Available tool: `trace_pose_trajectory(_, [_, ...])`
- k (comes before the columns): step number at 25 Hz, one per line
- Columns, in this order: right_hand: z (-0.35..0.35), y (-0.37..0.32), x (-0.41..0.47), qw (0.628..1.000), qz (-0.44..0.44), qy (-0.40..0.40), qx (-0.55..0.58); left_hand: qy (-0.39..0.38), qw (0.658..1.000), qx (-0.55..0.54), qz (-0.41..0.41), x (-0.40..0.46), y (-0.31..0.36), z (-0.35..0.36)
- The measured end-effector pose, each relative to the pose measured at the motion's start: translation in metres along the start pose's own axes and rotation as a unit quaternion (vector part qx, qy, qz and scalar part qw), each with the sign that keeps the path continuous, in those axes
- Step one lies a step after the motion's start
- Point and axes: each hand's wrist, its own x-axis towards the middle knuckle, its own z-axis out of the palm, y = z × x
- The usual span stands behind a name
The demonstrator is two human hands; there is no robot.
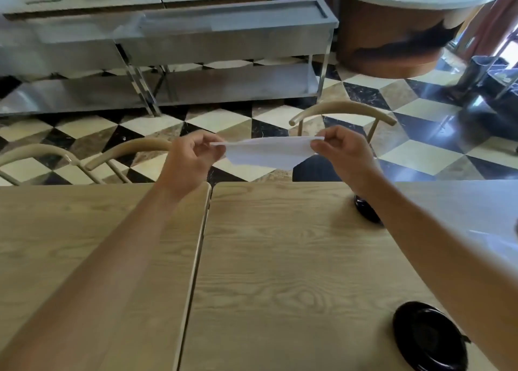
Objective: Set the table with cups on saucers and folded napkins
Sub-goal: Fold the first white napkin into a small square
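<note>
Black and glossy, a saucer (429, 340) sits nearest on the right-hand wooden table (294, 258), partly cut off by the person's right forearm; no maker's mark or lettering can be read on it. A second dark item (365, 209) lies farther along the same table, mostly hidden under that forearm, so I cannot tell what it is. To its left a second wooden table (98, 230) butts up against the first, a thin seam running between them. Both arms reach out over the tabletops, and past the far edge the two hands hold a white napkin (266, 153) stretched in the air between them: the left hand (190, 157) pinches its left end between thumb and curled fingers, the right hand (346, 153) pinches its right end the same way. The napkin is folded along its top edge and hangs down to a point, plain, with no print. Beyond it stand pale curved-back chairs (342, 115), then a checkered floor (229, 118), then steel counters (224, 34) and a round brown counter (392, 34). Nothing here carries legible writing.
</note>
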Motion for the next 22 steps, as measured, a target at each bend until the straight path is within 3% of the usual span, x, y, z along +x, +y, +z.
trace_pose_trajectory(2, [-0.002, 0.033, -0.042, 0.999, 0.018, -0.027, -0.030, -0.051, 0.998, 0.045, 0.006, -0.052, -0.032, 0.015])
trace_pose_trajectory(6, [-0.005, 0.114, -0.145, 0.973, 0.095, -0.164, -0.135, -0.143, 0.979, 0.138, 0.038, -0.168, -0.097, 0.053])
trace_pose_trajectory(10, [-0.007, 0.174, -0.230, 0.912, 0.173, -0.304, -0.215, -0.280, 0.947, 0.149, -0.045, -0.262, -0.142, 0.079])
trace_pose_trajectory(13, [-0.003, 0.194, -0.265, 0.883, 0.191, -0.359, -0.235, -0.336, 0.924, 0.152, -0.102, -0.306, -0.159, 0.088])
trace_pose_trajectory(17, [0.008, 0.205, -0.255, 0.893, 0.223, -0.329, -0.210, -0.282, 0.929, 0.112, -0.213, -0.305, -0.158, 0.095])
trace_pose_trajectory(20, [0.023, 0.216, -0.199, 0.929, 0.255, -0.212, -0.166, -0.134, 0.936, 0.032, -0.323, -0.249, -0.168, 0.105])
trace_pose_trajectory(22, [0.037, 0.226, -0.153, 0.945, 0.276, -0.128, -0.120, -0.061, 0.938, -0.005, -0.342, -0.199, -0.181, 0.114])
